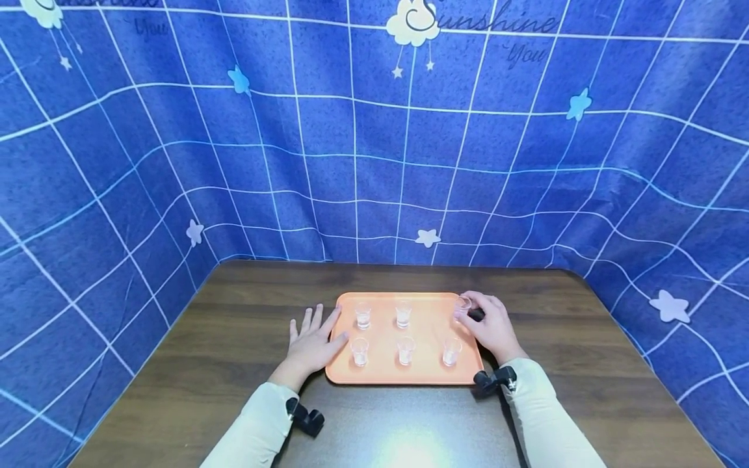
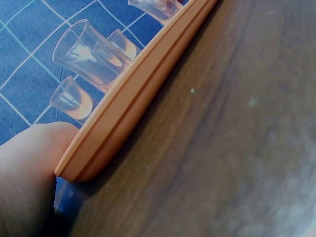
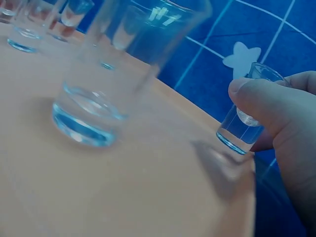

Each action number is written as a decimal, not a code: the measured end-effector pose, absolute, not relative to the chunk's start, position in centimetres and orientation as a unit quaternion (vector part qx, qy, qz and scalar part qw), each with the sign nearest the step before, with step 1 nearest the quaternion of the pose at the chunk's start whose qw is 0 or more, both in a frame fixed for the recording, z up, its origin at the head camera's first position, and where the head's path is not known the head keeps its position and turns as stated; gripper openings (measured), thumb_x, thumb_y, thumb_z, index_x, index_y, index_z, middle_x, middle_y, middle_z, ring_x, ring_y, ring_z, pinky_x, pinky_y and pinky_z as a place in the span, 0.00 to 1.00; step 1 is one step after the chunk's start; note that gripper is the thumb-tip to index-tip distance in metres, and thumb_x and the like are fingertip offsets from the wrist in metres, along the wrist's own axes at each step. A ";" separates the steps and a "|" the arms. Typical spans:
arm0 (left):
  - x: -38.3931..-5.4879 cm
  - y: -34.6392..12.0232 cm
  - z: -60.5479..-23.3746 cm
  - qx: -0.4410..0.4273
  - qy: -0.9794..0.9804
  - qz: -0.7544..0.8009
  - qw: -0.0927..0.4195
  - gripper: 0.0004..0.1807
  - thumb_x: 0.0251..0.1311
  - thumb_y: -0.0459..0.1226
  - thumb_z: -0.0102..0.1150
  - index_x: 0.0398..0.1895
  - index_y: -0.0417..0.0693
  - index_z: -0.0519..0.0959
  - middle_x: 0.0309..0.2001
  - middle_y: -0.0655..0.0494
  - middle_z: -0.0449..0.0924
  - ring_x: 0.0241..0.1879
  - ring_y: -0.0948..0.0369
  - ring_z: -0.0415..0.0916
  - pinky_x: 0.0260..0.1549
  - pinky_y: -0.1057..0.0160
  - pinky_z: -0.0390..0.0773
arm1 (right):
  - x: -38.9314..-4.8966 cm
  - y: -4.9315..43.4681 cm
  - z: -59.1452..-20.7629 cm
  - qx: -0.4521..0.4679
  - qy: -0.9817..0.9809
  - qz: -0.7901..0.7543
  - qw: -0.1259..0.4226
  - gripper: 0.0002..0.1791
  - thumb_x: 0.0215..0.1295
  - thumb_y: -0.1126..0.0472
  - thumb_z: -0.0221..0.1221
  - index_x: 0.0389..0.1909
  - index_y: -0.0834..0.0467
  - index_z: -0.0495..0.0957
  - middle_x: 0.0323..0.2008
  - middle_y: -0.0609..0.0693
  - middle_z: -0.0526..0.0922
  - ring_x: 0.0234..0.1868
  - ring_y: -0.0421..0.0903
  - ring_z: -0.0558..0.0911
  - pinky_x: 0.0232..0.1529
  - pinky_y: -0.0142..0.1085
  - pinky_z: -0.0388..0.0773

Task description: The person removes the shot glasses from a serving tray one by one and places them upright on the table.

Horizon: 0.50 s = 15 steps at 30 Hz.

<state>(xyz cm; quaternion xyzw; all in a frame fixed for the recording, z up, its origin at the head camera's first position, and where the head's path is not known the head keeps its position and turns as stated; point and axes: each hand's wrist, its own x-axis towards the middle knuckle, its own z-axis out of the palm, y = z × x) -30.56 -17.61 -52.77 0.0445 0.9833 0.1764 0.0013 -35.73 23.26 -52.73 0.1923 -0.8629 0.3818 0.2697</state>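
Observation:
An orange tray [image 1: 426,372] lies on the wooden table with several small clear shot glasses on it in two rows. At its far right corner my right hand [image 1: 491,323] pinches a shot glass [image 3: 236,131] between thumb and fingers; in the right wrist view its base hangs slightly above the tray, over a shadow. Closer to that wrist camera stands another shot glass [image 3: 91,118], at the tray's near right. My left hand [image 1: 313,349] rests with fingers spread at the tray's left edge, its thumb over the rim. The left wrist view shows the tray's outer side [image 2: 123,103] beside that hand.
Behind the brown wooden table [image 1: 246,403] hangs a blue curtain [image 1: 374,162] with white grid lines and stars. Other shot glasses stand on the tray, such as the back left one [image 1: 363,316] and the front middle one [image 1: 406,351].

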 end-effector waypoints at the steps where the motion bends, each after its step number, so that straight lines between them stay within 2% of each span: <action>1: -30.6 -17.6 -52.7 0.044 0.984 0.175 0.002 0.40 0.70 0.65 0.40 0.81 0.66 0.52 0.81 0.41 0.42 0.79 0.40 0.33 0.69 0.30 0.29 | -35.7 23.5 -52.7 0.191 -0.863 0.383 0.269 0.23 0.54 0.56 0.75 0.51 0.55 0.83 0.33 0.47 0.84 0.46 0.54 0.78 0.51 0.48 0.68; 10: -30.9 -17.6 -53.0 0.044 0.984 0.175 0.001 0.40 0.70 0.65 0.40 0.82 0.65 0.52 0.81 0.41 0.41 0.79 0.40 0.32 0.69 0.30 0.28 | -35.4 25.0 -52.5 0.144 -0.862 0.408 0.265 0.21 0.55 0.57 0.75 0.48 0.57 0.81 0.32 0.51 0.86 0.46 0.56 0.78 0.50 0.49 0.69; 15: -30.8 -17.6 -53.0 0.049 0.983 0.177 -0.002 0.39 0.71 0.64 0.41 0.82 0.65 0.52 0.81 0.41 0.41 0.79 0.39 0.33 0.69 0.29 0.28 | -35.3 25.9 -52.5 0.130 -0.864 0.407 0.266 0.21 0.55 0.58 0.74 0.49 0.57 0.81 0.33 0.53 0.86 0.47 0.57 0.78 0.50 0.50 0.69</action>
